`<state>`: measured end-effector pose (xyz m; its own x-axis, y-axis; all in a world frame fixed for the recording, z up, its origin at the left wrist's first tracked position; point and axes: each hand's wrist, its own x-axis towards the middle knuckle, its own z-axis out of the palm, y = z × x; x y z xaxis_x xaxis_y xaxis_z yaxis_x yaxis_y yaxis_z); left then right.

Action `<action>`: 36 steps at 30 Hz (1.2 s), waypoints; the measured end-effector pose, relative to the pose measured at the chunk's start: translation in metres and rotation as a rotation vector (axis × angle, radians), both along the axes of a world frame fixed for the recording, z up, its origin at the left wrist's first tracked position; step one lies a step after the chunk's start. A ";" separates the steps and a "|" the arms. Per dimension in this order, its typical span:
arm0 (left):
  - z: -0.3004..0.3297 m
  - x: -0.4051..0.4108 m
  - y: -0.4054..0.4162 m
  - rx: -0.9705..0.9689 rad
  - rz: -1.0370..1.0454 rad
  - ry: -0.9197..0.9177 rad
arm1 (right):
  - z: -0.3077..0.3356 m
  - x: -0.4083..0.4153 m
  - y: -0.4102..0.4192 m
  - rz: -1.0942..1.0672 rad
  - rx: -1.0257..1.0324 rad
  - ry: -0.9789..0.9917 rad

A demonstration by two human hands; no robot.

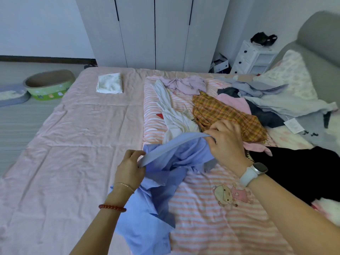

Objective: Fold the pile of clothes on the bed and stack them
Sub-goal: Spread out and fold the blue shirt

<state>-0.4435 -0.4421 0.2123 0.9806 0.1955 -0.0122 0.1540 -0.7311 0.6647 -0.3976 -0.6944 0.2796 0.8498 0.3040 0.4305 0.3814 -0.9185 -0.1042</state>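
Both hands are on the blue shirt (158, 181) at six o'clock on the bed (73, 126). The left hand (129, 169) pinches one end of its collar band, the right hand (225, 142) pinches the other. The risk: the body hangs bunched and twisted below, so laying it down like this could lock in creases or trap a sleeve. The band runs from eight o'clock up to two o'clock; the shirt's length trails down toward six. The unfolded pile (230, 107) waits at two o'clock, one folded white piece (109, 83) at eleven.
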 end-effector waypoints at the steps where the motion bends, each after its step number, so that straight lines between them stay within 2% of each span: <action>1: 0.009 -0.004 -0.003 -0.074 -0.072 -0.006 | 0.004 -0.002 -0.008 -0.020 0.013 0.048; 4: 0.049 -0.012 -0.020 -0.423 -0.214 0.000 | 0.015 -0.007 -0.029 -0.063 0.188 0.211; 7: 0.090 -0.020 -0.041 -0.675 -0.229 -0.051 | 0.036 -0.018 -0.047 -0.024 0.428 0.348; 11: 0.153 -0.028 -0.077 -0.881 -0.173 -0.185 | 0.087 -0.037 -0.072 0.144 0.766 0.288; 14: 0.204 -0.035 -0.104 -1.028 -0.203 -0.264 | 0.131 -0.048 -0.091 0.194 1.140 0.293; 16: 0.238 -0.043 -0.119 -0.966 -0.271 -0.348 | 0.161 -0.054 -0.102 0.254 1.287 0.275; 17: 0.253 -0.046 -0.126 -0.844 -0.295 -0.405 | 0.175 -0.056 -0.107 0.308 1.303 0.248; 19: 0.280 -0.052 -0.139 -0.546 -0.289 -0.548 | 0.203 -0.063 -0.118 0.445 1.247 0.194; 21: 0.304 -0.057 -0.151 -0.362 -0.209 -0.721 | 0.228 -0.068 -0.126 0.516 1.133 0.119; 23: 0.324 -0.061 -0.161 -0.355 -0.141 -0.877 | 0.251 -0.073 -0.132 0.507 1.072 -0.033; 27: 0.368 -0.061 -0.176 -0.272 -0.011 -1.157 | 0.299 -0.080 -0.134 0.451 1.039 -0.482; 30: 0.397 -0.058 -0.182 -0.217 0.057 -1.257 | 0.333 -0.083 -0.130 0.409 0.988 -0.765; 33: 0.411 -0.059 -0.187 -0.286 -0.012 -1.306 | 0.354 -0.084 -0.125 0.407 0.982 -0.872; 36: 0.409 -0.062 -0.187 -0.316 -0.084 -1.307 | 0.355 -0.082 -0.124 0.441 0.932 -0.828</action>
